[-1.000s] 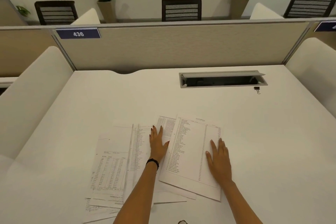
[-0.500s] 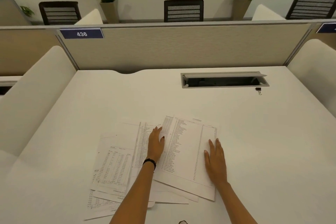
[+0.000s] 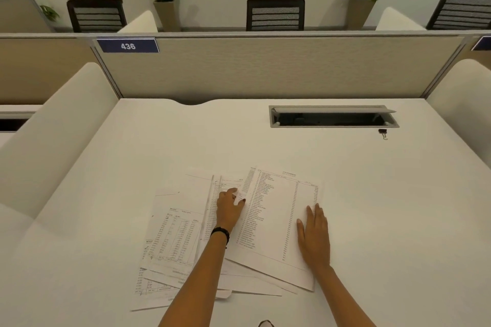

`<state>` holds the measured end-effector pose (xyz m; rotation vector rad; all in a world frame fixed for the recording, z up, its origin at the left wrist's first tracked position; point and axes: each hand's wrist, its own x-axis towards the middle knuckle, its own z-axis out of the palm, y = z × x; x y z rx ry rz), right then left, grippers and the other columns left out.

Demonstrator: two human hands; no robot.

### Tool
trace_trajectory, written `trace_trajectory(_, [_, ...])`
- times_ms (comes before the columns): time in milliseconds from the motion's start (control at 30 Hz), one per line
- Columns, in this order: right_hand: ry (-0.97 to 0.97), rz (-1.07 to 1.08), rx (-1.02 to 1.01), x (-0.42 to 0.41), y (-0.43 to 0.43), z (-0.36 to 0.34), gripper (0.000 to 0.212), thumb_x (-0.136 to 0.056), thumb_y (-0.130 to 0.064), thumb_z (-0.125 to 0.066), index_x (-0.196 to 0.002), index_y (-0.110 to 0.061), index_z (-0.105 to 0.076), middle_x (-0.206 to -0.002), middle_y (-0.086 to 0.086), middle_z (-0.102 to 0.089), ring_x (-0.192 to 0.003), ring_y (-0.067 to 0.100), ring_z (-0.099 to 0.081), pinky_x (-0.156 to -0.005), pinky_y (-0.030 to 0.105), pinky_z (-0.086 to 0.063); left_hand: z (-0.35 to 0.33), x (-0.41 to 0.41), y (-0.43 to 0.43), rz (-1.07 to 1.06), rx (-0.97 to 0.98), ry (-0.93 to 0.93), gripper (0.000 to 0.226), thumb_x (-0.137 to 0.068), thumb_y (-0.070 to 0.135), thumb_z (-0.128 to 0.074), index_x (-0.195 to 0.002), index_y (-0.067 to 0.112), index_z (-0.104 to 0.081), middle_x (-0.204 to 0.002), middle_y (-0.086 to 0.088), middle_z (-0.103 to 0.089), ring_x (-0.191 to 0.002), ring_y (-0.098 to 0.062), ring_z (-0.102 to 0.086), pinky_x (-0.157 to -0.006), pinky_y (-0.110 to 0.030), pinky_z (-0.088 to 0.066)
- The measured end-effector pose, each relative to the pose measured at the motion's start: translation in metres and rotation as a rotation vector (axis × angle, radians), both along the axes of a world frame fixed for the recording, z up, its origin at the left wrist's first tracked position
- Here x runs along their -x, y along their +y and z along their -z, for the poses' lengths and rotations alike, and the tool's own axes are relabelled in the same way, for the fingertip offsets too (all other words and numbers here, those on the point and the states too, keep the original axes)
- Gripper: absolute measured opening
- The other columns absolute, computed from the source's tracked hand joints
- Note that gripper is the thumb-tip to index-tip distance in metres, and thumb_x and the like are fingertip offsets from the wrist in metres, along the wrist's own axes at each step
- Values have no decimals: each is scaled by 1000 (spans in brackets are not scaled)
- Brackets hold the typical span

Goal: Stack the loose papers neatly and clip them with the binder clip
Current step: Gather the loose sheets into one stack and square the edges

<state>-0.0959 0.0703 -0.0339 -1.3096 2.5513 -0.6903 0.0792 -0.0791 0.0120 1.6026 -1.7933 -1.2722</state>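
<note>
The loose papers (image 3: 273,220) lay fanned and overlapping on the near part of the desk, printed with lists and tables. The small black binder clip (image 3: 382,132) lay well apart, far right.

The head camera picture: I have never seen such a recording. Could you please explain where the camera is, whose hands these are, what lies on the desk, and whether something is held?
There is no machine here. A person wears one wide-angle camera on the head, so you look forward and down along their own bare arms.

On the white desk lie loose printed papers, fanned out and overlapping, not yet a neat stack. The left hand, with a dark band at the wrist, rests on the middle sheets with its fingers curled at a paper edge; whether it pinches a sheet is unclear. The right hand lies flat and open on the top right sheet.

The small black binder clip lies apart, far right, just in front of the open cable slot. Nobody touches it.

Behind stand a partition with the label 436, chairs and potted plants.
</note>
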Motion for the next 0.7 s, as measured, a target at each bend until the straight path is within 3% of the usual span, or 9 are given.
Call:
trace_trajectory(200, [-58,-40,22,-2,2,1,68,-89,-50,-17,-143,-10,-26,-154,7,-19,-143,20,-14,-117,31,-8,1,8,12,-18,-45,128,46,-86,15,-63,-128,7,-47,-122,-10,-57,-112,-26,-55,-97,-40,-47])
trace_trajectory(367, [-228,23,166,2,6,-4,51,-97,-26,-38,-144,-14,-25,-155,2,-15,-143,16,-11,-117,37,-15,-2,1,21,-83,78,104,26,-86,16,-63,-111,11,-59,-97,-6,-65,-79,-14,-56,-61,-19,-42])
trace_trajectory(433, [-217,33,170,6,6,-5,50,-97,-24,-38,-143,-13,-25,-155,4,-16,-143,17,-11,-118,36,-13,-1,-6,20,-111,140,57,21,-85,16,-64,-105,10,-61,-87,-2,-61,-77,-16,-56,-59,-18,-41])
trace_trajectory(500, [-192,25,146,9,6,-5,49,-97,-23,-37,-143,-11,-26,-155,6,-17,-143,18,-12,-118,34,-9,2,-13,16,-129,218,-49,19,-83,15,-67,-101,10,-64,-94,-6,-62,-90,-24,-58,-71,-26,-47])
trace_trajectory(567, [-150,8,109,8,6,-5,49,-97,-26,-35,-142,-10,-27,-154,8,-19,-143,18,-14,-118,33,-6,7,-19,13,-155,247,-143,23,-81,15,-69,-103,12,-66,-116,-12,-58,-110,-28,-52,-90,-39,-46])
trace_trajectory(700, [-36,-54,45,2,5,-4,63,-90,-45,-18,-141,-10,-29,-152,11,-24,-142,22,-18,-117,33,-3,10,-23,14,-163,130,-82,44,-84,16,-66,-126,9,-54,-149,-19,-27,-139,-31,-23,-116,-43,-23])
